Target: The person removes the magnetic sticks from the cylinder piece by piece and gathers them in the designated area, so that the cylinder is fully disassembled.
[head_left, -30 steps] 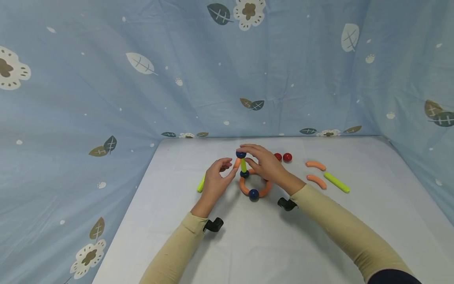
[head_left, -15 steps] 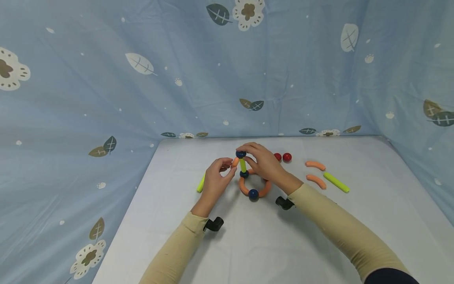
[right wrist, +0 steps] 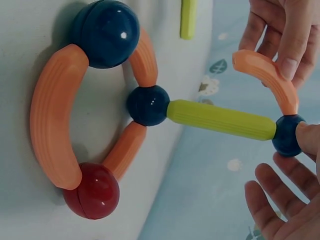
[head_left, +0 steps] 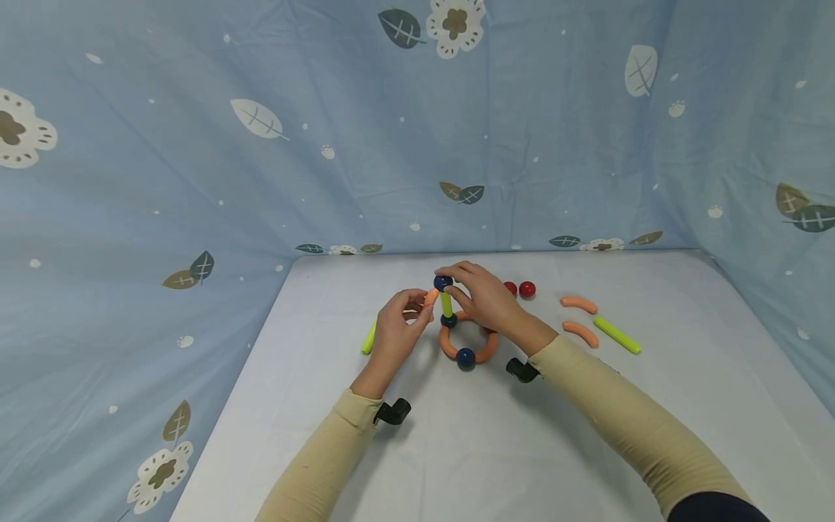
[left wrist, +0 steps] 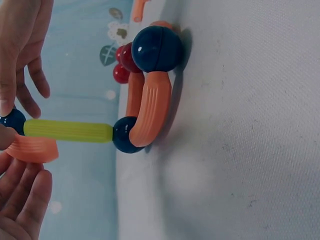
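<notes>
My left hand point(head_left: 398, 326) pinches a curved orange stick point(right wrist: 265, 75) between thumb and fingers. In the right wrist view, one end of that stick meets the upper dark blue ball point(right wrist: 287, 135). My right hand point(head_left: 485, 296) holds this ball with thumb and fingertips. Below it a straight yellow-green stick point(right wrist: 222, 120) stands upright on a lower blue ball point(right wrist: 148, 106). That ball belongs to a ring of curved orange sticks point(right wrist: 55, 117) lying on the table. A larger-looking blue ball point(head_left: 466, 358) at the front and a red ball point(right wrist: 95, 192) also join the ring.
On the white table point(head_left: 457, 449), two loose red balls point(head_left: 527, 289) lie behind the right hand. Two curved orange sticks point(head_left: 579, 304) and a yellow-green stick point(head_left: 617, 335) lie to the right. Another yellow-green stick point(head_left: 369, 339) is partly hidden by the left hand.
The orange stick in my left hand drew slightly away to the left, then came back tilted against the upper ball. My right thumb has moved up onto that ball.
</notes>
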Action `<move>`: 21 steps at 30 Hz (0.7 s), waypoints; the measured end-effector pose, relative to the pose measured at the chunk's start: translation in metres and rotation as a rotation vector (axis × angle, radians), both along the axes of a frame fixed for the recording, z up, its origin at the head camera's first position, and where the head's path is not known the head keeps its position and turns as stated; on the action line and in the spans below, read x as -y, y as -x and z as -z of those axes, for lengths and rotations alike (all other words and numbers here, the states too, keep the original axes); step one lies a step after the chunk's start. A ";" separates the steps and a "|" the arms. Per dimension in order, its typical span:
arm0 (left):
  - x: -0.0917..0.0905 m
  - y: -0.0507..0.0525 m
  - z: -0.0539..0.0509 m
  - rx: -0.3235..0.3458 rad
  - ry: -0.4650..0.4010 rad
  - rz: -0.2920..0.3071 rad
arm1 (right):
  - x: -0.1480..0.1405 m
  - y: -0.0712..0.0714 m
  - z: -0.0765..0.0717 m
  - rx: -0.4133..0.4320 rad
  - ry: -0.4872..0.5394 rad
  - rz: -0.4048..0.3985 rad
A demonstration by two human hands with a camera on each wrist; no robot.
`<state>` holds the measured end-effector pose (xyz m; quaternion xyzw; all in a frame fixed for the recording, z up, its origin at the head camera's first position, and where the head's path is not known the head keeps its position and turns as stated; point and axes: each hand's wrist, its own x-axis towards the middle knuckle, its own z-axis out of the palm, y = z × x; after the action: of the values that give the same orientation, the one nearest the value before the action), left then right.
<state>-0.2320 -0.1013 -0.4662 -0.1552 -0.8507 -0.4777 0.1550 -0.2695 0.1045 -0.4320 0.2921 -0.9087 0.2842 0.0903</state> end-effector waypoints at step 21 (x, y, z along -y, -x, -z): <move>-0.001 -0.001 -0.001 -0.002 0.045 -0.022 | 0.000 -0.003 -0.003 0.025 0.009 0.012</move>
<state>-0.2311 -0.1001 -0.4650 -0.1498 -0.8627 -0.4564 0.1578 -0.2667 0.1042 -0.4292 0.2825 -0.9103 0.2914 0.0818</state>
